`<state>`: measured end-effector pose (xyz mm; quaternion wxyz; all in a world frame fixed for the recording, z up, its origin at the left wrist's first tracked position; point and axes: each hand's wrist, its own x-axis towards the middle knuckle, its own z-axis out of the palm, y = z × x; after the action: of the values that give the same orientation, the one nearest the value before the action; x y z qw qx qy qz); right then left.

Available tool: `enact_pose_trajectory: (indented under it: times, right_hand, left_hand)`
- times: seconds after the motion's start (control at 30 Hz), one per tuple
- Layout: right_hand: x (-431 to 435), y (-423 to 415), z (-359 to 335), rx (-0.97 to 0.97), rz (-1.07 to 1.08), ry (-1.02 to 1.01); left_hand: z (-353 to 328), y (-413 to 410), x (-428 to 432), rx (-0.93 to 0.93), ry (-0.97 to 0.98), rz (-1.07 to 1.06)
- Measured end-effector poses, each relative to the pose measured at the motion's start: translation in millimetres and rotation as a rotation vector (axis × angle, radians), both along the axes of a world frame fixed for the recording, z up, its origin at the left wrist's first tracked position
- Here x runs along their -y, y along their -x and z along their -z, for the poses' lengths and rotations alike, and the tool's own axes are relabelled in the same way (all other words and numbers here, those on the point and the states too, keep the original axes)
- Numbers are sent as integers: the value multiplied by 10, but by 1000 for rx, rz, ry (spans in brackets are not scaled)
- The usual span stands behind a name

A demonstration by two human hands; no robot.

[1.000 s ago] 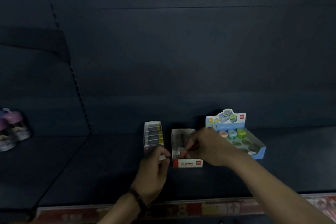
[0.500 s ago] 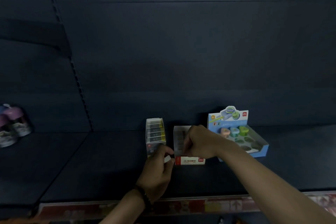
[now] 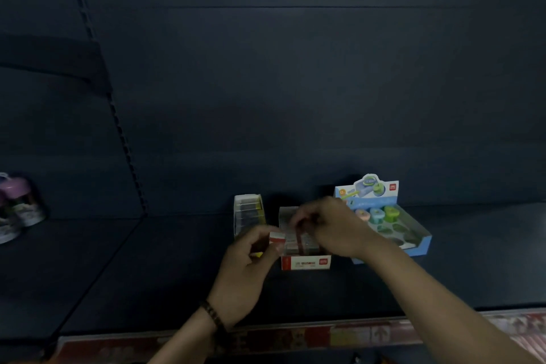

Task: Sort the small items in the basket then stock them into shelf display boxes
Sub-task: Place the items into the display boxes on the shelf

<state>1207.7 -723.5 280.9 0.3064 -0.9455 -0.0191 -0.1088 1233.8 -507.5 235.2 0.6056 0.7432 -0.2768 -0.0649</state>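
Two hands work at the red box. Right hand pinches one small pack into it; left hand grips more packs beside. It should slide in straight, snug against the row.

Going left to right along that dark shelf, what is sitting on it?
Pink-capped bottles → narrow white display box → red-and-white display box → blue display box holding pink, blue and green items.
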Motion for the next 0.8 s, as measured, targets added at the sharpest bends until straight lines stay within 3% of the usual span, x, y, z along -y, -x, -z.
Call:
enact_pose_trajectory:
  times: [0.13, 0.47, 0.63, 0.73, 0.8]
  right_hand:
    - [-105, 268, 8, 233, 33, -529]
    - [-152, 469, 77, 241, 9, -769]
    - [-61, 478, 62, 317, 70, -536]
    - [50, 512, 71, 489, 116, -178]
    - [99, 534, 76, 506, 13, -22]
  left_hand:
    - [-183, -9, 85, -300, 289, 18]
    - [-306, -51, 334, -362, 371, 32]
    - [-376, -33, 405, -408, 412, 92]
    - [-363, -105, 393, -258, 258, 124]
    - [-356, -144, 388, -165, 175, 144]
